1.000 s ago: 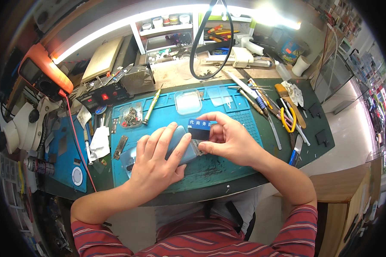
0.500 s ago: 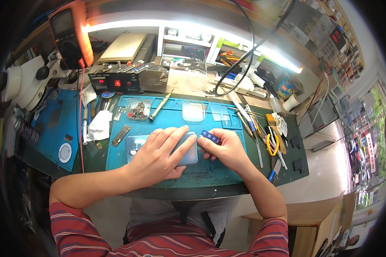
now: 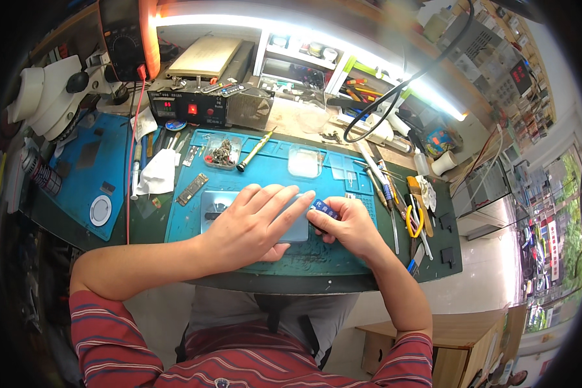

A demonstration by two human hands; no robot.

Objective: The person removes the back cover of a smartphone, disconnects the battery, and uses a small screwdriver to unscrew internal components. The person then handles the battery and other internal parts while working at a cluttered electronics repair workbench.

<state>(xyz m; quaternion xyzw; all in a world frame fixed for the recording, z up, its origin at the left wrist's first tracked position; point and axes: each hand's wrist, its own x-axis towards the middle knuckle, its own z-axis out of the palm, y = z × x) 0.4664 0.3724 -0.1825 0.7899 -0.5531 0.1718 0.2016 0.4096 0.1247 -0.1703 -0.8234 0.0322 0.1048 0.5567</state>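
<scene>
A glossy pale-blue phone (image 3: 297,231) lies on the blue work mat (image 3: 194,152), a camera lens patch showing at its left end. Across it my left hand (image 3: 249,226) is laid, fingers extended toward the far right corner and thumb by the near edge. My right hand (image 3: 354,227) pinches a small blue card (image 3: 325,208) with white print against the phone's right end. Whether the card's edge is in the phone's seam cannot be made out. Just beyond the phone's left end rests a narrow circuit board (image 3: 192,189).
Behind the hands are a tray of small parts (image 3: 222,152), a green-gold screwdriver (image 3: 257,150) and a clear box (image 3: 305,161). Tools and yellow-handled pliers (image 3: 416,221) lie to the right. A white cloth (image 3: 157,173) and a red cable (image 3: 130,194) are at the left.
The whole view has shifted slightly. Against the phone, the card in my right hand has moved a little nearer along the right end. My left hand stays on the phone.
</scene>
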